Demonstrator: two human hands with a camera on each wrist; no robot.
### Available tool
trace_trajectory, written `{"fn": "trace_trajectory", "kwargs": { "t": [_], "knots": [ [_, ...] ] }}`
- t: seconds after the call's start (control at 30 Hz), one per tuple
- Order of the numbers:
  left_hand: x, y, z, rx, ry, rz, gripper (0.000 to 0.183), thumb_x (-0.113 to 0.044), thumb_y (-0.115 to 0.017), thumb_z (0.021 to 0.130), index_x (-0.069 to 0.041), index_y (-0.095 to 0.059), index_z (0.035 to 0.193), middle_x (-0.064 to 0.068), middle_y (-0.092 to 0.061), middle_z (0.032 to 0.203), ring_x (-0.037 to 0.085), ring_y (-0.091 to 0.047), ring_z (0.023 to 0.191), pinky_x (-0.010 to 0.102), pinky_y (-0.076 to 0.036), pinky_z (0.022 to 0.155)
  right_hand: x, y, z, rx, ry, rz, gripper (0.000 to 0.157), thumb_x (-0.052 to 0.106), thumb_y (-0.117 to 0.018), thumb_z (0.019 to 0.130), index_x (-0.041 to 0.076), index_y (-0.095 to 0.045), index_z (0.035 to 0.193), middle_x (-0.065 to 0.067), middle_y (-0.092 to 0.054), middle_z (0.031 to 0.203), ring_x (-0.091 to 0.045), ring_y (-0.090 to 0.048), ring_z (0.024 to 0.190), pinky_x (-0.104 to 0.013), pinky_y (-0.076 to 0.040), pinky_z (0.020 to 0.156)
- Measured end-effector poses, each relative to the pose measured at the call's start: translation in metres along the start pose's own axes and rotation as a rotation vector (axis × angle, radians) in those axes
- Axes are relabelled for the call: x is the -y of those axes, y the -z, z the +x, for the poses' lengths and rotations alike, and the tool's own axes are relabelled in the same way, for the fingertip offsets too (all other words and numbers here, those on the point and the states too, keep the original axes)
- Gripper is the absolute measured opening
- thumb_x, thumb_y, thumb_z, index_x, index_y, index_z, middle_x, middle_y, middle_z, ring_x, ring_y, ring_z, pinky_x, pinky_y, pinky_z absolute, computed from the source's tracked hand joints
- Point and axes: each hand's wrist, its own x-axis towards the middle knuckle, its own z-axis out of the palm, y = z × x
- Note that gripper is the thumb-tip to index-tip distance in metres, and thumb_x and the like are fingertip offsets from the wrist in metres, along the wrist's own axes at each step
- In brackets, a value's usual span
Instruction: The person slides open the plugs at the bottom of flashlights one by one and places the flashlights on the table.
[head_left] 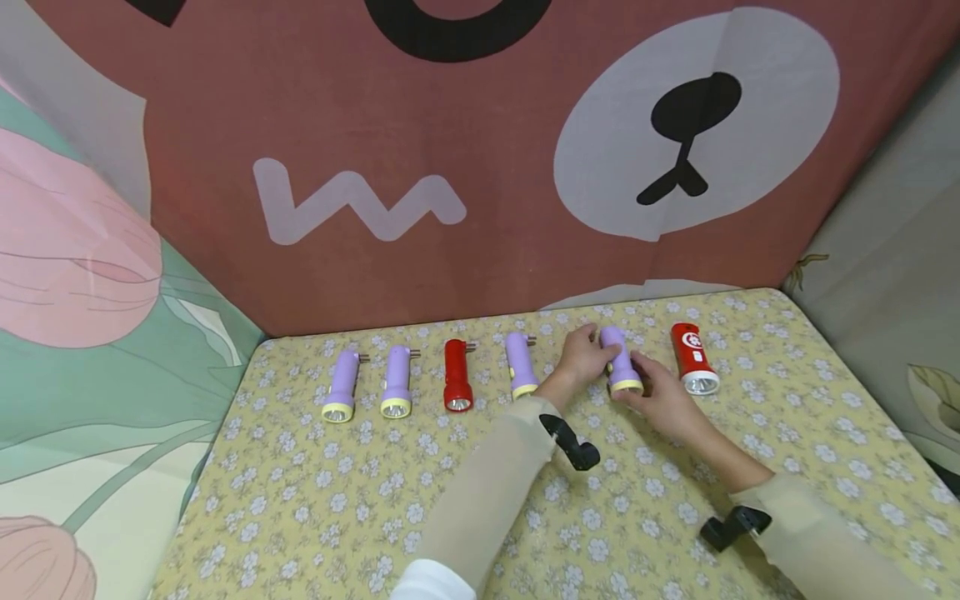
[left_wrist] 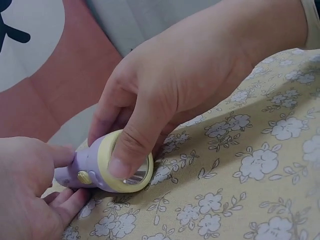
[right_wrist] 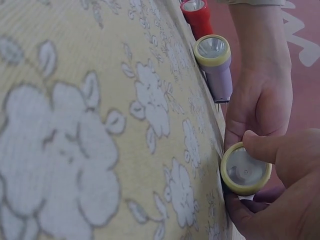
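A tabletop covered in yellow cloth printed with white flowers carries a row of torches along its back edge. Right of the middle of that edge, a pale purple, round-barrelled torch with a yellow lens rim is held between two hands, lens facing the front edge; whether it rests fully on the cloth cannot be told. The left hand pinches its barrel between thumb and fingers at the tail half, and the right hand pinches the lens end, thumb laid over the yellow rim and fingers round the other side. Nearer the back right corner, just beyond the right hand, lies a red torch with a white lens rim and a white emblem. Towards the left edge, beside the left hand, lies a second purple torch with a yellow rim, then an all-red torch, then two more purple, yellow-rimmed torches, the last one nearest the back left corner. These four lie apart, lenses towards the front edge, metal plug prongs sticking out sideways near their tails.
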Motion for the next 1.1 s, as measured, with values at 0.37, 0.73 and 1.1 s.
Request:
{"fn": "trace_trajectory", "kwargs": {
  "t": [0.37, 0.73, 1.1],
  "knots": [
    [0.0016, -0.0062, 0.0006, 0.003, 0.002, -0.049, 0.048, -0.011, -0.073, 0.096, -0.002, -0.059, 0.141, 0.012, -0.065, 0.128, 0.019, -0.063, 0.113, 0.027, -0.053, 0.091, -0.0020, -0.0004, -0.0002, -0.016, 0.004, -0.034, 0.075, 0.014, -0.070, 0.098, -0.013, -0.026, 0.154, -0.037, -0.039, 0.149, -0.051, -0.048, 0.130, -0.059, -0.052, 0.097],
    [0.0054, -0.0086, 0.0007, -0.010, 0.002, -0.164, 0.049, -0.002, -0.071, 0.094, 0.003, -0.056, 0.140, 0.013, -0.068, 0.118, 0.024, -0.065, 0.112, 0.030, -0.055, 0.094, -0.0037, -0.0016, 0.0013, -0.042, 0.037, -0.031, 0.072, 0.012, -0.072, 0.096, -0.013, -0.033, 0.151, -0.036, -0.046, 0.145, -0.049, -0.055, 0.125, -0.055, -0.055, 0.093],
    [0.0048, -0.0075, 0.0010, 0.000, 0.008, -0.160, 0.050, -0.003, -0.071, 0.095, 0.003, -0.055, 0.142, 0.013, -0.067, 0.120, 0.022, -0.063, 0.113, 0.029, -0.054, 0.093, -0.0023, 0.0009, 0.0024, -0.048, 0.033, -0.023, 0.070, 0.010, -0.073, 0.095, -0.014, -0.036, 0.150, -0.037, -0.050, 0.141, -0.049, -0.059, 0.121, -0.054, -0.055, 0.093]
  ]
}}
